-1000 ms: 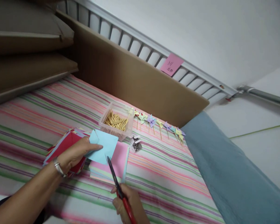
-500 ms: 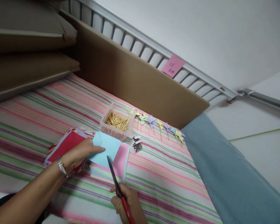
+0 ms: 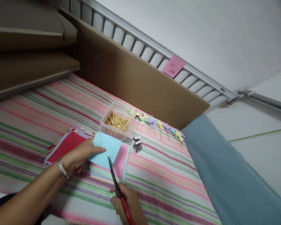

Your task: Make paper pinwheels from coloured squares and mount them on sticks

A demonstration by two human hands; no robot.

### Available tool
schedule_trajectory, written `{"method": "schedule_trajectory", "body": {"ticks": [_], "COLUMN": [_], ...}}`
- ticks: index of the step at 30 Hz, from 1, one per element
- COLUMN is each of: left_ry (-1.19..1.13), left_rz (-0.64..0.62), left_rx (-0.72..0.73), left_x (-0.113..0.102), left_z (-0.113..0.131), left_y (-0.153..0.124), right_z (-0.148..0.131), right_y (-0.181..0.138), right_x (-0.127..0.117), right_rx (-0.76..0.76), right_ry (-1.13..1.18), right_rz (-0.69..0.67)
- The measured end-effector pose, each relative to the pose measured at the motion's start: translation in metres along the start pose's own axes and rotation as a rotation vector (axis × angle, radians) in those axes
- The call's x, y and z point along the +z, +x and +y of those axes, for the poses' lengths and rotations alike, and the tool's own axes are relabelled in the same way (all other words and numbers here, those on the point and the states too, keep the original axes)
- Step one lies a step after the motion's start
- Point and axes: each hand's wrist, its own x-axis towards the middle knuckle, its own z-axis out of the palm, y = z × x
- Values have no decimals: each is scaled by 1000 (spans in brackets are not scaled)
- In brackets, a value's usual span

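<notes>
My left hand [image 3: 83,152] grips a square of light blue paper [image 3: 110,144] at its left side, thumb lying on top. A cut or crease line shows near the paper's upper left corner. My right hand [image 3: 128,201] is closed around the red handles of a pair of scissors [image 3: 114,177]. The dark blades point up at the blue paper and lie over its lower edge. Beneath the blue paper lies a pile of coloured sheets with a pink sheet [image 3: 120,162] on top. A stack of paper topped by a red sheet [image 3: 66,146] sits under my left wrist.
Behind the paper stands a clear plastic box [image 3: 105,127] of short wooden sticks. Next to it is a small open box of pins [image 3: 136,146]. Several paper pinwheels [image 3: 151,121] lie in a row along a brown board [image 3: 140,84]. Large folded brown packages [image 3: 32,67] are stacked at left.
Almost nothing differs. Both hands, the blue paper and the scissors keep nearly the same place, with only a very slight shift of my right hand.
</notes>
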Motion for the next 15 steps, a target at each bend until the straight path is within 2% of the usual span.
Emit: {"method": "schedule_trajectory", "body": {"ticks": [15], "left_ry": [-3], "left_rz": [10], "left_rx": [-2], "left_x": [-3], "left_z": [-6], "left_y": [5], "right_z": [-3], "right_y": [0], "right_x": [2], "right_rx": [38], "right_ry": [55], "right_rz": [14]}}
